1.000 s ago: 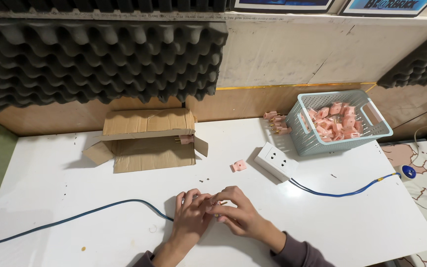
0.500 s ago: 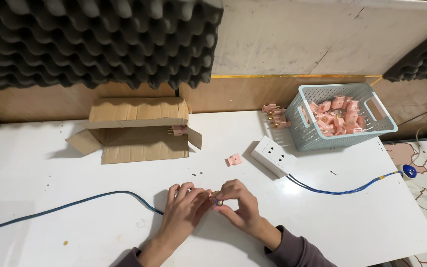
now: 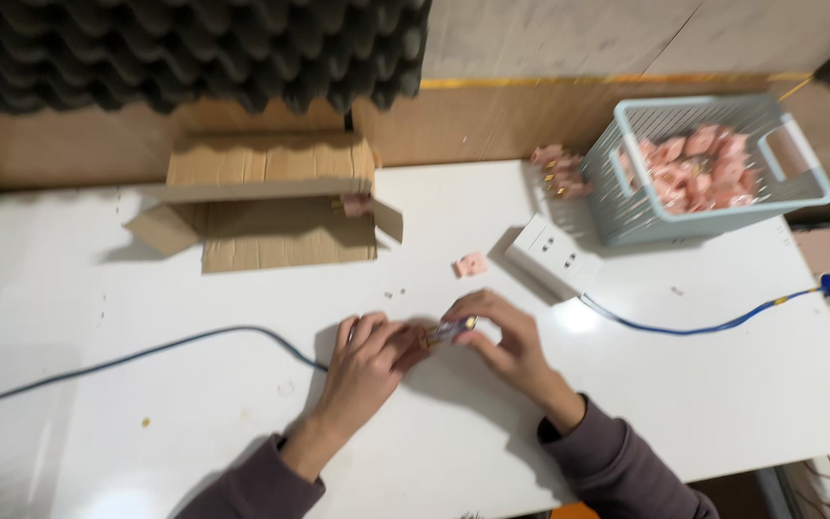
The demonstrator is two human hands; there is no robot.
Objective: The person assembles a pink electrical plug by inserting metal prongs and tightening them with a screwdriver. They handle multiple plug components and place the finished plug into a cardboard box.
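Note:
Both hands meet near the middle of the white table (image 3: 703,384). My right hand (image 3: 506,346) pinches a small screwdriver (image 3: 449,331) with a translucent handle, its tip pointing left. My left hand (image 3: 367,365) is closed around something small at the screwdriver's tip; my fingers hide it. A dark cable (image 3: 146,354) runs from the left table edge up to my left hand. A loose pink part (image 3: 471,264) lies just beyond my hands.
An open cardboard box (image 3: 271,207) lies at the back left. A white socket block (image 3: 554,252) with a blue cable (image 3: 713,325) sits right of centre. A pale blue basket (image 3: 631,207) of pink parts stands back right, more pink parts (image 3: 557,168) beside it.
The view has shifted, so everything sits slightly lower and further left in frame. My hands stay together on the table, still working the screwdriver against the small part.

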